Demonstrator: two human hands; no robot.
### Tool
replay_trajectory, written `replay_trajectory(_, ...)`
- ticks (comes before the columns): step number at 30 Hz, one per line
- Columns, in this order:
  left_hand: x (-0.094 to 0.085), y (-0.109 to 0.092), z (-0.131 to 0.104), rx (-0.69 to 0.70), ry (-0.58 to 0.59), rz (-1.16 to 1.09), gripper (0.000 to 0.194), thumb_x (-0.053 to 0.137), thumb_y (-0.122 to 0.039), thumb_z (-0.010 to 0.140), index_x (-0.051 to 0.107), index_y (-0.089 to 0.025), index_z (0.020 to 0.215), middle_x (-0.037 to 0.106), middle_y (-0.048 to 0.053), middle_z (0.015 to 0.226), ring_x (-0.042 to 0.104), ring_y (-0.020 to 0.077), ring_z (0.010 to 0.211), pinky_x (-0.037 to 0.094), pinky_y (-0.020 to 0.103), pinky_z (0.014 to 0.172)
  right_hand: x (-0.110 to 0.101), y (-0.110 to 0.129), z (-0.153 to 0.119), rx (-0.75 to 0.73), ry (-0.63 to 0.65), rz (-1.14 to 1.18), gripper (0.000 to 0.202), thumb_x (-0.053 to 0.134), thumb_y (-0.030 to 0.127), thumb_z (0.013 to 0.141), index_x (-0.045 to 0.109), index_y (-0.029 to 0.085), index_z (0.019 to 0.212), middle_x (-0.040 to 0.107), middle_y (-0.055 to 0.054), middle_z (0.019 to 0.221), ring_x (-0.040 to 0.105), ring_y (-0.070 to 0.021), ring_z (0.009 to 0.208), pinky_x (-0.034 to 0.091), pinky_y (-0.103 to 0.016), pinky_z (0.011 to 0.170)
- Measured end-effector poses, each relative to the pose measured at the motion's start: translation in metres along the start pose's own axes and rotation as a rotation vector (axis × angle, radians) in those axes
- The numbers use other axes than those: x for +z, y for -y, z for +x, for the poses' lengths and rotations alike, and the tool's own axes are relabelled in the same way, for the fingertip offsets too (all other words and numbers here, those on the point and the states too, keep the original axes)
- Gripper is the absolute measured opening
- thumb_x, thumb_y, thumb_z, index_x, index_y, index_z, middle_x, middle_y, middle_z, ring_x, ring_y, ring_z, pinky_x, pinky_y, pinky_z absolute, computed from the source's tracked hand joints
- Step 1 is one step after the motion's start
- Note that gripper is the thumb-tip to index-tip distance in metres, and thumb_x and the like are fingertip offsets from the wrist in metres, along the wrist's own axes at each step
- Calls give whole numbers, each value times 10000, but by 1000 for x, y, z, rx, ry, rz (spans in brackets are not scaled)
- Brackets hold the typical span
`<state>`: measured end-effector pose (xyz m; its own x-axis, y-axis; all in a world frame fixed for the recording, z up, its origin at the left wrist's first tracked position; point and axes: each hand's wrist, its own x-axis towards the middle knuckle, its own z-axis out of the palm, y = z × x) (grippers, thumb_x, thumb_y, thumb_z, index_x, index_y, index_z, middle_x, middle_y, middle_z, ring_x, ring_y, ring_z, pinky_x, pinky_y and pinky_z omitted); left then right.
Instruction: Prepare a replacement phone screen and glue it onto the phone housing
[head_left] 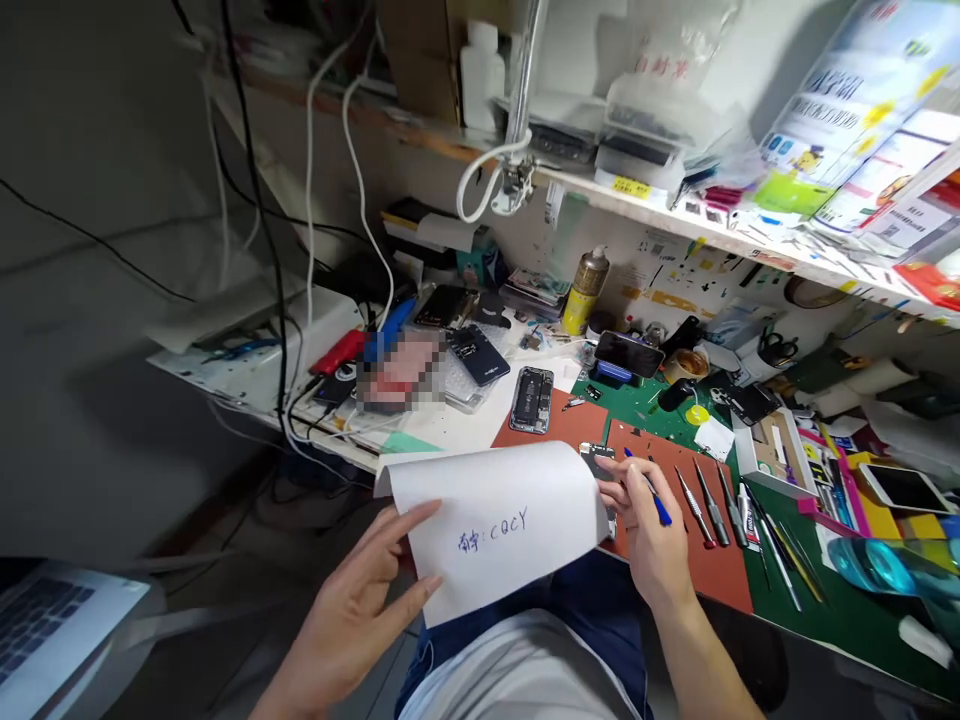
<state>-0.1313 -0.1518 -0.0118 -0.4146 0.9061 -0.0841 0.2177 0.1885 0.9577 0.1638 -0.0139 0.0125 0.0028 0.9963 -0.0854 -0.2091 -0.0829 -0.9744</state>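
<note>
A white sheet of paper with handwritten characters and the letters "CQCY" is held over my lap, its top curling back. My left hand grips the sheet's left edge, index finger and thumb on the front and the other fingers partly behind it. Between the fingers of my right hand is a blue pen, slanting up to the left. Those fingertips also meet the sheet's right edge. Just behind the paper, partly covered by it and my right hand, lies an opened phone.
Another opened phone lies on the bench. Several screwdrivers rest on the brown mat, beside tweezers and a parts box. Cables hang at left, above a laptop. A loaded shelf overhangs the bench.
</note>
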Motion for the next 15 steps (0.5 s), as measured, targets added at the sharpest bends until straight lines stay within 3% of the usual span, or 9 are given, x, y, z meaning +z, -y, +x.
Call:
replay_trajectory(2,-11,4,-9,67,27,75,594,876,-646,790,820,-346,1300,744,82,1350,664,329,1387,658,281,949,4,9,15,119,91,95,427,792,628,931,679,218,978,820,-161,1187,813,-254,868,643,-375,762)
replay_trajectory(4,-21,8,-20,85,99,151,453,826,-582,858,833,-398,1271,749,45,1420,688,345,1369,684,283,902,8,17,26,171,169,135,422,909,554,843,671,221,947,830,-151,1141,803,-261,887,613,-358,756)
replay_trajectory(8,-33,18,-36,94,298,191,382,806,-531,883,830,-466,1258,703,4,1527,660,395,1416,694,256,811,14,24,32,104,230,175,469,1027,351,713,649,258,976,829,-95,1168,756,-256,1094,555,-309,826)
replay_trajectory(11,-25,12,-33,73,160,-49,505,815,-602,875,788,-431,1349,650,53,1593,656,418,1415,669,371,977,13,24,27,-19,219,214,471,1017,305,727,627,273,988,819,-83,1217,726,-204,1019,532,-314,853)
replay_trajectory(12,-19,4,-30,58,81,-196,654,801,-641,878,686,-428,1486,651,85,1589,680,417,1385,665,421,996,11,24,25,-63,213,216,467,1010,286,739,619,277,994,811,-84,1256,708,-176,932,530,-316,841)
replay_trajectory(13,-13,-8,-25,12,10,-332,797,739,-666,927,473,-451,1648,646,104,1593,705,396,1354,655,462,1016,9,24,23,-104,209,211,460,999,271,755,611,280,1002,797,-87,1307,680,-149,848,529,-316,820)
replay_trajectory(14,-6,-21,-20,-38,-31,-429,877,666,-679,979,247,-485,1724,640,113,1599,722,373,1331,646,487,1025,7,25,20,-138,211,200,450,984,263,777,603,284,1017,775,-92,1365,654,-131,790,532,-319,798)
replay_trajectory(15,1,-36,-14,-68,-38,-486,934,648,-678,993,125,-484,1742,642,130,1594,723,366,1328,638,493,1030,5,26,18,-166,216,185,438,967,262,802,596,287,1033,749,-100,1421,647,-126,766,537,-322,779)
